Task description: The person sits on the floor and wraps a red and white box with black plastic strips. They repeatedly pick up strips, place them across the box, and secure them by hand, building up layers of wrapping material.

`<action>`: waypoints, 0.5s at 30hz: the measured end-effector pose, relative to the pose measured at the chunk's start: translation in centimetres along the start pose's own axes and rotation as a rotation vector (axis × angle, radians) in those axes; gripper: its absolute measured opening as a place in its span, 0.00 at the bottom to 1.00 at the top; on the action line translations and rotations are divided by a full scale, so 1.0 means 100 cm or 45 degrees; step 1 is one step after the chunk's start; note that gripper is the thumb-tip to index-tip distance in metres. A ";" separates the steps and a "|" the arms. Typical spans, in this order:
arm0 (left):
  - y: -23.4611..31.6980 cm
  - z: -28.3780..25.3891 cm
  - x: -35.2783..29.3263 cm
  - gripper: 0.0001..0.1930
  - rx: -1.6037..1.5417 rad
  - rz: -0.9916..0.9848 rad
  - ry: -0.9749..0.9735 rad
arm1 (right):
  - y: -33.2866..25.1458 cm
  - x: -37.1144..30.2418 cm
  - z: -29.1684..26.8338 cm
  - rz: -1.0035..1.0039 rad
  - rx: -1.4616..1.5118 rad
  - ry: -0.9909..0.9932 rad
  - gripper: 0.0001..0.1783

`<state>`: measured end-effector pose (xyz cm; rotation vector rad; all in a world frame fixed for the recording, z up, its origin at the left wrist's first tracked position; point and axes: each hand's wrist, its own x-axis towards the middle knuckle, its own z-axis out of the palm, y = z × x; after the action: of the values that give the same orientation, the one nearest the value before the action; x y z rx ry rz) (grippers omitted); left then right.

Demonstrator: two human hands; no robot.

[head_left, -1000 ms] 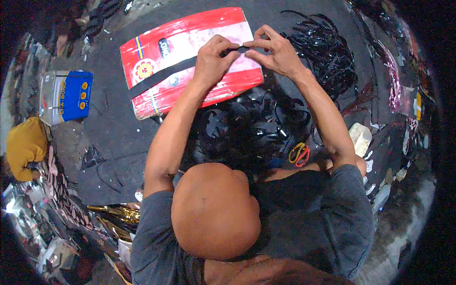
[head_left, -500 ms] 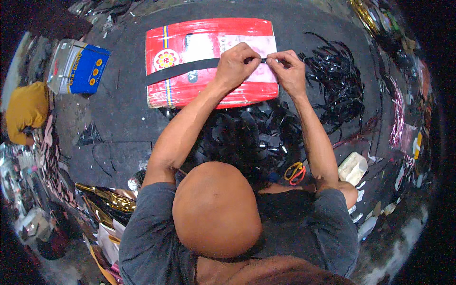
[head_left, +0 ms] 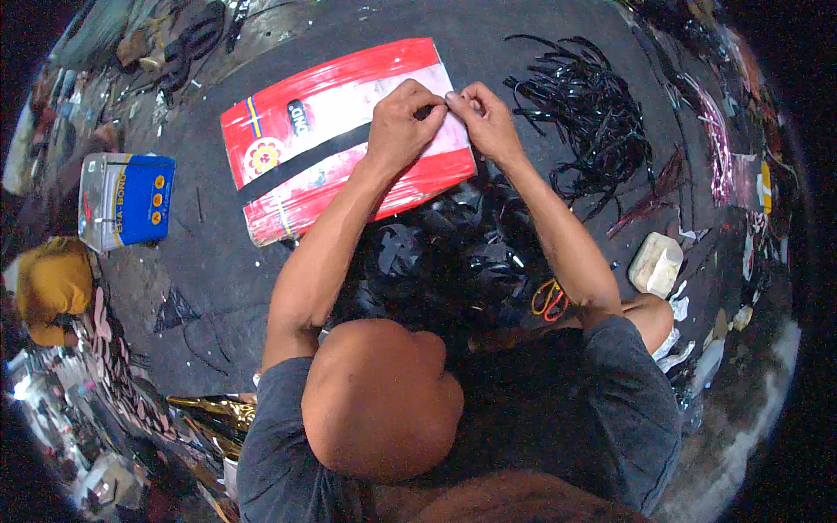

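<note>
You have a long, flat, narrow black strip (head_left: 305, 163) in hand, at the upper centre of the frame. It runs slantwise across a red-and-white rectangular panel with a glossy wrapped face (head_left: 362, 187), from the panel's left edge up under your left hand (head_left: 404, 126). Your left thumb and forefinger are pinched on the strip near its right end, the other fingers curled in. Your right hand (head_left: 493, 131) meets the left there, thumb and forefinger apparently pinching the same end; the fingertips hide exactly how much each takes.

Assessment of handling: the strip looks light, thin and pliable, likely to bend or twist rather than break. Take it by the edges near the end, between thumb and forefinger. The panel appears fairly stiff, and its shiny face may let the strip slide.

Surface: the panel rests at a tilt to the frame on a dark grey floor covering (head_left: 205, 292). Below it, between your forearms, lies a heap of loose black pieces (head_left: 427, 248); right of your hands, a tangle of glossy black strands (head_left: 593, 122).

Room: a blue-and-white rectangular tin (head_left: 144, 199) stands at the left, a yellow-and-orange looped item (head_left: 549, 301) lies beside your right forearm, and an off-white block-shaped object (head_left: 654, 264) sits farther right. Shiny pink strands (head_left: 718, 152) lie near the right rim, gold foil (head_left: 222, 412) at the lower left.
</note>
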<state>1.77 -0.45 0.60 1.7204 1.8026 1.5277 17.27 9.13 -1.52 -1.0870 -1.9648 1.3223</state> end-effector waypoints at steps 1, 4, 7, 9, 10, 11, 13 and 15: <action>-0.001 0.002 0.001 0.04 -0.030 -0.011 0.011 | 0.002 0.002 0.001 -0.114 -0.004 0.039 0.16; 0.000 0.001 0.002 0.04 -0.063 -0.018 0.017 | -0.001 0.000 0.006 -0.163 0.192 0.017 0.13; -0.002 0.004 0.001 0.04 -0.099 -0.026 -0.007 | -0.002 -0.009 0.002 0.276 0.840 -0.183 0.09; -0.003 0.009 0.006 0.03 -0.105 0.000 -0.018 | 0.013 -0.007 0.005 0.425 1.343 -0.243 0.07; -0.002 0.011 0.007 0.03 -0.120 0.000 -0.007 | 0.015 -0.008 0.004 0.513 1.433 -0.258 0.06; -0.002 0.011 0.008 0.03 -0.097 0.016 -0.006 | 0.017 -0.007 0.002 0.531 1.454 -0.303 0.06; -0.002 0.010 0.010 0.03 -0.053 0.047 -0.003 | 0.013 -0.004 -0.003 0.567 1.494 -0.393 0.08; 0.001 0.009 0.008 0.03 -0.086 0.029 0.014 | -0.005 0.000 -0.008 0.601 1.228 -0.291 0.13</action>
<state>2.23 0.66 0.66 1.7099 1.7222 1.5911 17.75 9.50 -0.77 -0.9169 -0.9243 2.3599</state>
